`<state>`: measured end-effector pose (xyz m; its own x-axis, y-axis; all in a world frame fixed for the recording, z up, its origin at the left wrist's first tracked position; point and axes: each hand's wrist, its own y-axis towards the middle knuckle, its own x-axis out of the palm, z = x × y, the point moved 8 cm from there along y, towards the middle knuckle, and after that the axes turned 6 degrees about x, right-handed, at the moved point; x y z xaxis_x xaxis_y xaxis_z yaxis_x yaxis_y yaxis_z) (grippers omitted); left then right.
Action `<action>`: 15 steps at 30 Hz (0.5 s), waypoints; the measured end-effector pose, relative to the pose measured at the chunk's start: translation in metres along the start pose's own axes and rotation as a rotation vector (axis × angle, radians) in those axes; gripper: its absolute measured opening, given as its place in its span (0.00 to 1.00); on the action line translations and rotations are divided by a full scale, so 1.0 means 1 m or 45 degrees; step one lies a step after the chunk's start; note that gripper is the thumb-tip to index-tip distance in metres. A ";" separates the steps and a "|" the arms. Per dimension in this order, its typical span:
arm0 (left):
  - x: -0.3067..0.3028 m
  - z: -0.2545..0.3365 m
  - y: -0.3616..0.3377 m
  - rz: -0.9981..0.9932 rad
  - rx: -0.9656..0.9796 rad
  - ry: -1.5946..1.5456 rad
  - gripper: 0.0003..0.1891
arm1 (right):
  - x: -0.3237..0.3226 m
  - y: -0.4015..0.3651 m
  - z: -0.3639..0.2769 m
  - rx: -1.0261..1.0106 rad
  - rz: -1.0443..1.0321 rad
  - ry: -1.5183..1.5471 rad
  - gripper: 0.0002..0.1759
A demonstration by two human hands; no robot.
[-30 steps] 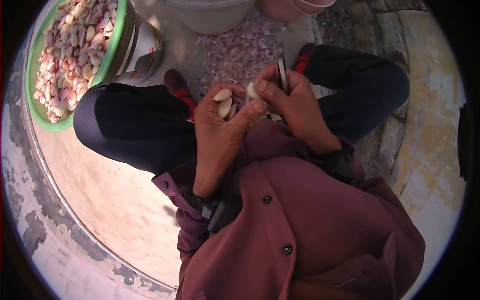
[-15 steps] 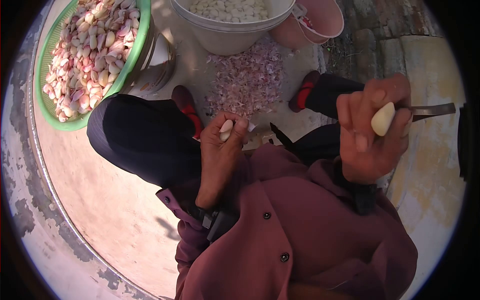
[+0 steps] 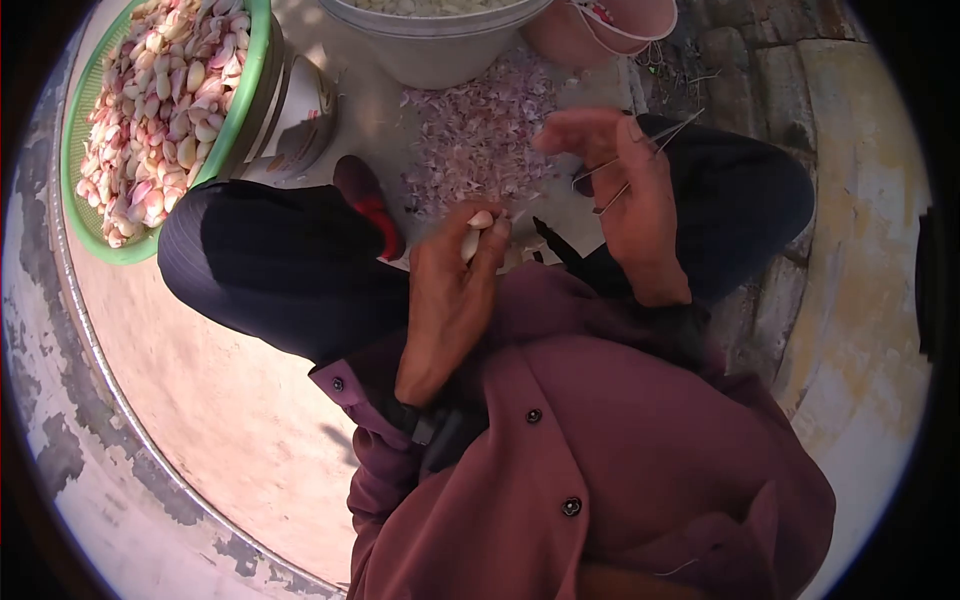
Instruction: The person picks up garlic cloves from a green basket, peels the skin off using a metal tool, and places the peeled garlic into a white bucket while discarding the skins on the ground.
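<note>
My left hand (image 3: pixel 448 290) is closed around garlic cloves (image 3: pixel 481 219), two of which show between the thumb and fingers above my lap. To the right, my right hand (image 3: pixel 632 195) is raised over my bent knee with its fingers stretched forward. A thin metal pair of tweezers (image 3: pixel 614 199) lies across that hand, held there by the fingers. Its prongs point left, and its other end sticks out to the right. No clove shows in the right hand. Below both hands, papery garlic skins (image 3: pixel 480 135) are heaped on the ground between my feet.
A green basket (image 3: pixel 262 60) full of unpeeled cloves stands at upper left, above a white bucket (image 3: pixel 305 110). A large white tub (image 3: pixel 440 55) of pale cloves is at the top, beside a pink bucket (image 3: pixel 640 25). Brick paving (image 3: pixel 735 85) runs along the right.
My right hand has moved left and forward, its fingers straightening, and the peeled clove it held is gone from it. My left hand stays near the same place with its cloves.
</note>
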<state>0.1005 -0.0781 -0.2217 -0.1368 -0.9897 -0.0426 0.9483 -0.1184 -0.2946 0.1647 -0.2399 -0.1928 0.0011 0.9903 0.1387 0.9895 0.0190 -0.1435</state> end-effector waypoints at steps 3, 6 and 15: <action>0.004 0.004 -0.001 -0.022 -0.069 0.154 0.09 | -0.006 -0.025 0.006 -0.059 -0.043 -0.013 0.26; 0.009 0.003 -0.001 -0.024 0.001 0.194 0.08 | -0.002 -0.041 0.010 0.139 -0.213 -0.060 0.25; 0.013 0.000 -0.006 -0.019 -0.005 0.240 0.08 | 0.009 -0.055 0.010 0.395 -0.303 0.198 0.13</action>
<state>0.0926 -0.0902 -0.2202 -0.2021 -0.9552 -0.2163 0.9447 -0.1320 -0.3001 0.1089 -0.2309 -0.1934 -0.1771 0.9211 0.3467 0.8741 0.3091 -0.3747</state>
